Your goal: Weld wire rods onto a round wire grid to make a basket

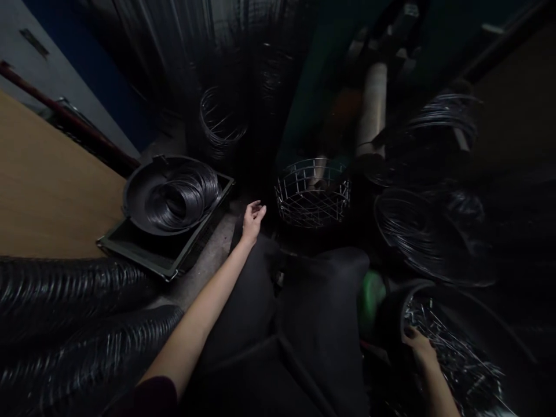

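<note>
My left hand [253,219] is stretched forward above my dark-clad lap, its fingers loosely bent and apart with nothing seen in them. A round basket of welded wire [313,194] stands just ahead and to its right. At the lower right, my right hand [420,344] reaches over a black bucket [391,313], its bent fingers by the inner side of the rim. Many short, thin metal pieces [460,359] lie loose in that bucket. The fingertips are dark and blurred, so whether they hold a piece is hidden.
A black basin [139,200] with coiled wire [186,197] rests on a crate [169,269] at left. Bundles of wire rings [91,353] lie lower left. More wire fills a dark basin [408,231] at right. A green machine [313,110] with a pale cylinder [373,104] stands ahead.
</note>
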{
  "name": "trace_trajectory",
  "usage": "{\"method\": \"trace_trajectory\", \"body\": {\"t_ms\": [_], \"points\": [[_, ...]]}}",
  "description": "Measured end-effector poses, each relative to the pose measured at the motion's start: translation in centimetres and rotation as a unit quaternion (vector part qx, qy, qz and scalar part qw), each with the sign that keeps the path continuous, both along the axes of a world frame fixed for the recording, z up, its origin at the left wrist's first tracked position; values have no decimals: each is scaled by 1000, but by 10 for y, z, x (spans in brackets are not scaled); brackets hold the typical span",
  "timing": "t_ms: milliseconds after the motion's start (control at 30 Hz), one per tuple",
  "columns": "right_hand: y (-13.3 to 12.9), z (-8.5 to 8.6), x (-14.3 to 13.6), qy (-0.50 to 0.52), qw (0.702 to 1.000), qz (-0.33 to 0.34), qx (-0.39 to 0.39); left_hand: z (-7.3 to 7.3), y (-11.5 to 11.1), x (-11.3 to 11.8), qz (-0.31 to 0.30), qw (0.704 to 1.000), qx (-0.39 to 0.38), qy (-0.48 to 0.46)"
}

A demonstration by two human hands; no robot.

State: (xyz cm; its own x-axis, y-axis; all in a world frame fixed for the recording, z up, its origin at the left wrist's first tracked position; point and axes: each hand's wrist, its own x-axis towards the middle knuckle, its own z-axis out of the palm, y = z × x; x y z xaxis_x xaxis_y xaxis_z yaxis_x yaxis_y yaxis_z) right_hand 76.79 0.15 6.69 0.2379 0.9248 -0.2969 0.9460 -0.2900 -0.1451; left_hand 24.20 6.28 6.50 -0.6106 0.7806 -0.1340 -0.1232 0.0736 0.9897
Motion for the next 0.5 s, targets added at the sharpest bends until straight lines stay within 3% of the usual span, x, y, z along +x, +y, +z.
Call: {"method": "trace_trajectory", "body": {"t_ms": [67,167,200,267,333,400,500], "points": [[8,13,-7,-5,999,-28,36,2,2,2,-10,1000,2,5],[37,53,-43,-27,973,-14,229,21,22,-17,-34,996,31,76],[51,70,-65,-7,952,24,306,31,32,-26,-46,991,49,114],[86,106,-121,83,909,132,387,55,57,-40,-80,976,88,184],[131,140,-183,144,872,250,396,79,82,-48,-136,959,115,223],[183,166,-238,169,847,327,384,96,103,-50,-208,935,125,260],[252,184,-292,168,863,343,331,105,124,-53,-290,896,100,322]]}}
